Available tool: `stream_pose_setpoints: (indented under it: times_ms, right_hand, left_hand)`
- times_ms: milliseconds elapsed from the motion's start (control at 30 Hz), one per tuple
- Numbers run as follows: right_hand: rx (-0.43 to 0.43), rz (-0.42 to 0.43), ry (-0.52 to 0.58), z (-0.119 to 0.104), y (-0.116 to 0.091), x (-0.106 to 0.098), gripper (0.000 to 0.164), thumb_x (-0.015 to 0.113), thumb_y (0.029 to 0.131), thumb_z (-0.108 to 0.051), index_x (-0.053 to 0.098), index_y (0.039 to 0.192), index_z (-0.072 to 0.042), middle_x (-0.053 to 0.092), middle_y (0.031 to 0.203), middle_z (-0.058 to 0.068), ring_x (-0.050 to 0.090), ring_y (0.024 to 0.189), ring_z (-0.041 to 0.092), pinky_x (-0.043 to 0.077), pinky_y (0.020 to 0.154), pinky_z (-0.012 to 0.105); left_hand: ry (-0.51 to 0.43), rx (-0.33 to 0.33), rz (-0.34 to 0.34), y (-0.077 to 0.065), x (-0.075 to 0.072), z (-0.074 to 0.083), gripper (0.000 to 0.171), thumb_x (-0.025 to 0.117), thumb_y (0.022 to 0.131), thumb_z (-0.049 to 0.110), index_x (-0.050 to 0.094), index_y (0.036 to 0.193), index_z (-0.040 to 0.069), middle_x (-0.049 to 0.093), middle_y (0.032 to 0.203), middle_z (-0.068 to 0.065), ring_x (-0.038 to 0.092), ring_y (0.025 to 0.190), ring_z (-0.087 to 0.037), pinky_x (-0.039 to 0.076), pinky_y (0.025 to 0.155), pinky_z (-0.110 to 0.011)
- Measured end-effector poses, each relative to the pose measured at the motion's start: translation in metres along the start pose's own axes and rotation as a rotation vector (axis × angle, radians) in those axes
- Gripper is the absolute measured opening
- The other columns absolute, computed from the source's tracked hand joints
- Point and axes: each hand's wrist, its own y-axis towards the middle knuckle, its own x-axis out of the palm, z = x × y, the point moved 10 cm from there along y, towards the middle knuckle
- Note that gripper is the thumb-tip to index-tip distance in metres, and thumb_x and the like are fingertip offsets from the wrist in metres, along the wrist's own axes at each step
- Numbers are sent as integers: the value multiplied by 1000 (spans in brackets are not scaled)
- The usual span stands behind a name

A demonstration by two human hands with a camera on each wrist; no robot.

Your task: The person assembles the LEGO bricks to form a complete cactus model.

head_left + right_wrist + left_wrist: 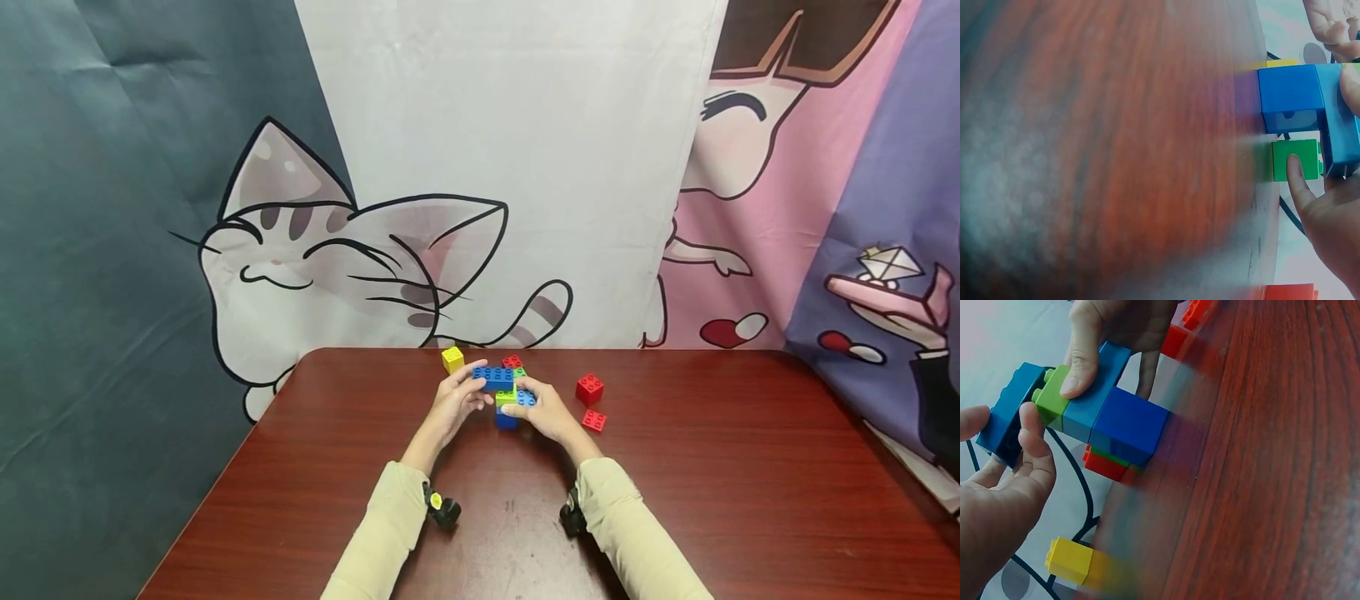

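In the left hand (pixel 452 400), above a lime-green brick (pixel 505 400), a dark-blue brick (pixel 492 382).

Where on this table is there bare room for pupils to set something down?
Bare tabletop lies left of the left sleeve, between it and the right sleeve, and right of the two red bricks. Crowded: around the brick stack, where the left hand and right hand work and a third red brick sits just behind.

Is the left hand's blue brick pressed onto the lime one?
Not fully: studs on the lime brick show uncovered, facing the blue brick in the left hand.
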Motion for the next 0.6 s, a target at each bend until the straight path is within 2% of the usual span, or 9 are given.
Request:
stream_pose_setpoints:
  times_ms: [167,367,600]
  right_hand:
    - [-6,-6,-7,-1,0,0,45,74,85,-21,60,125,-4,64,116,16,59,92,21,49,79,27]
    - [-13,-4,3,-1,0,0,44,74,85,-20,60,123,-3,65,113,17,59,90,20,48,77,24]
    - [-3,-4,4,-1,-1,0,47,74,85,-20,59,126,-4,64,115,17,58,93,21,48,79,27]
  left_hand:
    - [16,-22,-22,0,3,0,45,50,99,10,43,143,2,61,95,0,63,65,-10,45,60,-16]
    - [58,-38,-30,3,4,1,47,51,100,11,41,142,-5,59,103,-3,62,65,-9,46,62,-14]
    - [83,-52,-18,3,4,1,43,53,100,13,46,138,-6,63,96,-1,63,66,-9,46,62,-16]
